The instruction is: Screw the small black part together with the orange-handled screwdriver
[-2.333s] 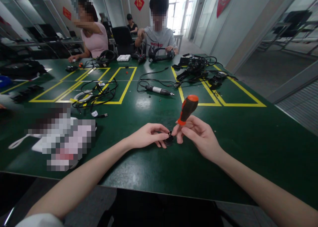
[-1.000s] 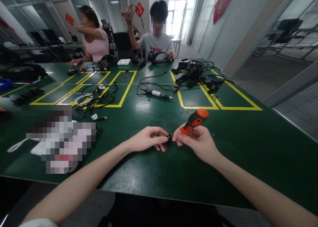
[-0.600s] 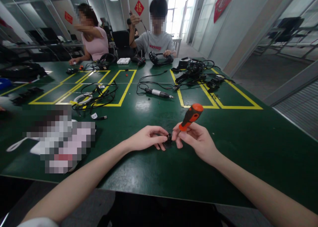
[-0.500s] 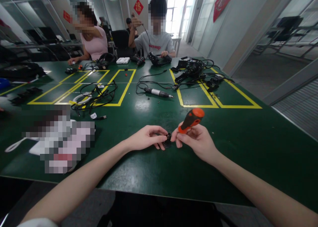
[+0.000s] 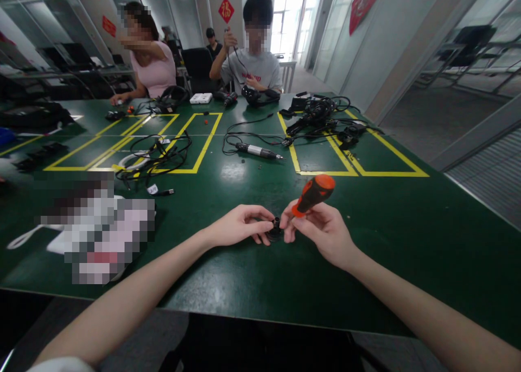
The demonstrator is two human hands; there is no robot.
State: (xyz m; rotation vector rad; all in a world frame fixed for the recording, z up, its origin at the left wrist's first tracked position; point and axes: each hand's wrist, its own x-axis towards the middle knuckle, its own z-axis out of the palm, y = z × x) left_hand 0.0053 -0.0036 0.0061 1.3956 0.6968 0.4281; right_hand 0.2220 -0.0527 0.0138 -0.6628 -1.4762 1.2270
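A small black round part (image 5: 276, 232) stands on the green table (image 5: 228, 274) between my hands. The fingers of my left hand (image 5: 248, 225) are closed on its left side. My right hand (image 5: 319, 225) grips an orange and black screwdriver (image 5: 315, 193), its handle tilted up and to the right. The screwdriver's shaft is hidden by my fingers. My right fingertips are just right of the black part; whether they touch it I cannot tell.
Ahead lies a silver and black electric screwdriver (image 5: 258, 152) with its cord. Tangled black cables (image 5: 321, 111) are at the back right, more cables (image 5: 163, 160) at the left. A blurred pouch (image 5: 114, 242) lies near left. Two people (image 5: 256, 63) sit across the table.
The screwdriver handle has shifted slightly up in my right hand. My left hand and the black part have stayed in place. The person opposite has lowered a raised hand a little.
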